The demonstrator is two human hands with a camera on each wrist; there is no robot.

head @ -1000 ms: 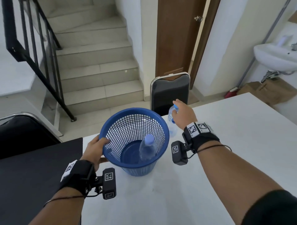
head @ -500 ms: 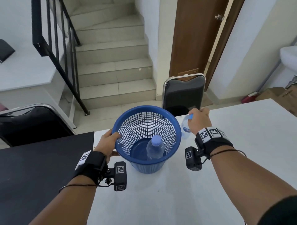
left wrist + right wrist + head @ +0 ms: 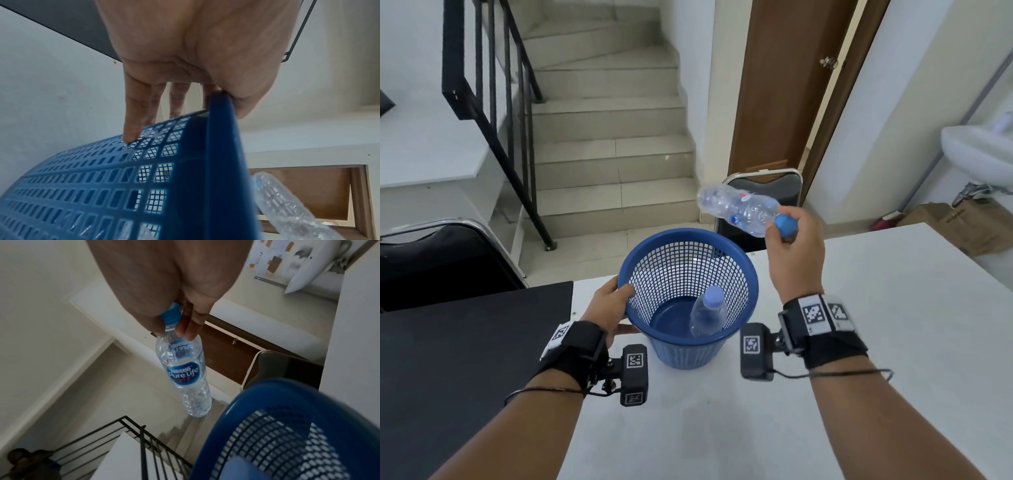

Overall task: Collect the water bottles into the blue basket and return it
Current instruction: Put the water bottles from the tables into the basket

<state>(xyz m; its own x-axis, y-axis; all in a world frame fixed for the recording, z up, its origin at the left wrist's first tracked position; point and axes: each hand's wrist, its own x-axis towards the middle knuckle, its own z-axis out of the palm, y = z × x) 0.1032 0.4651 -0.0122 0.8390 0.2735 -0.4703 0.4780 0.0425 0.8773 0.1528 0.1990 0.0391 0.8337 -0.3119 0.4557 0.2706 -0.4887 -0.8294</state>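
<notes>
My right hand (image 3: 792, 253) grips a bottle (image 3: 738, 209) by the cap; left hand (image 3: 607, 303) holds the basket (image 3: 751, 274) rim. I should tip the bottle bottom-first into it.

White table (image 3: 876, 342): blue basket (image 3: 681, 356) standing upright near far edge. Black tabletop (image 3: 448, 359) adjoining on left.

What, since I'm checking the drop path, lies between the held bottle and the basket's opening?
Nothing: in the head view the held bottle, gripped by the right hand, hangs above the blue basket rim with only open air between.
</notes>
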